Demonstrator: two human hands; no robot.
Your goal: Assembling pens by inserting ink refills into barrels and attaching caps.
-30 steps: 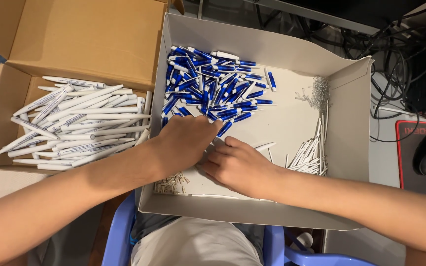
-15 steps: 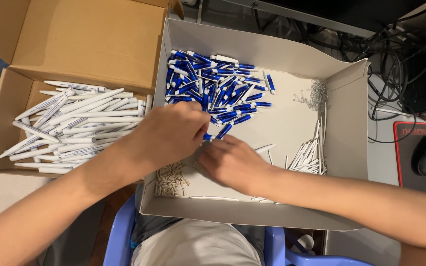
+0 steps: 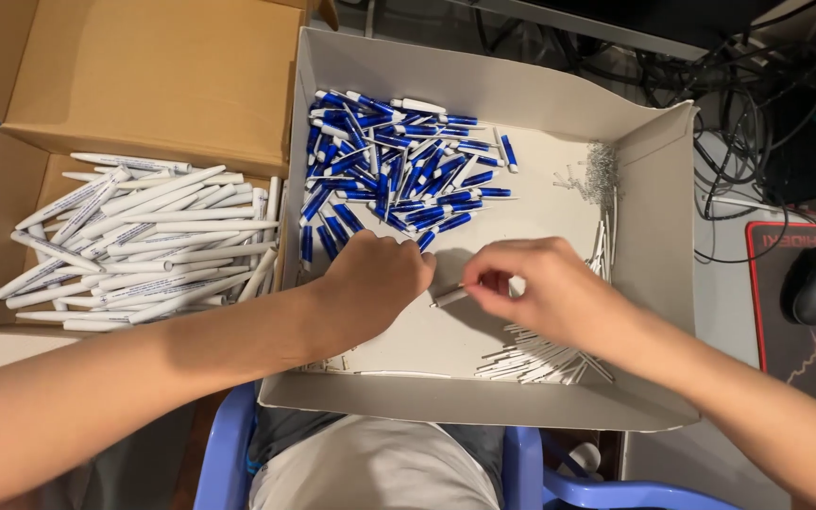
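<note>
Head view looks straight down on your two bare hands inside a shallow white cardboard tray (image 3: 654, 189) resting over your lap. Your left hand (image 3: 370, 283) lies knuckles up near the tray's middle, fingers curled in; whether they close on anything you cannot tell from this angle, though they sit right at the lower edge of the heap of short blue plastic pen parts (image 3: 389, 170) piled in the tray's upper left. Your right hand (image 3: 545, 288) is just beside it, thumb and forefinger pinched narrow on one end of a slim white pen tube (image 3: 449, 297), which points toward your left hand and lies tilted just over the tray floor. Below your right hand a loose bundle of thin white refill sticks (image 3: 540, 359) rests against the tray's near wall, and a small cluster of tiny metal springs (image 3: 599, 170) sits at the upper right. To the left, an open brown cardboard box (image 3: 144, 66) holds a stack of assembled white pens (image 3: 144, 246). A black computer mouse (image 3: 814, 286) rests on a dark mat at far right.
</note>
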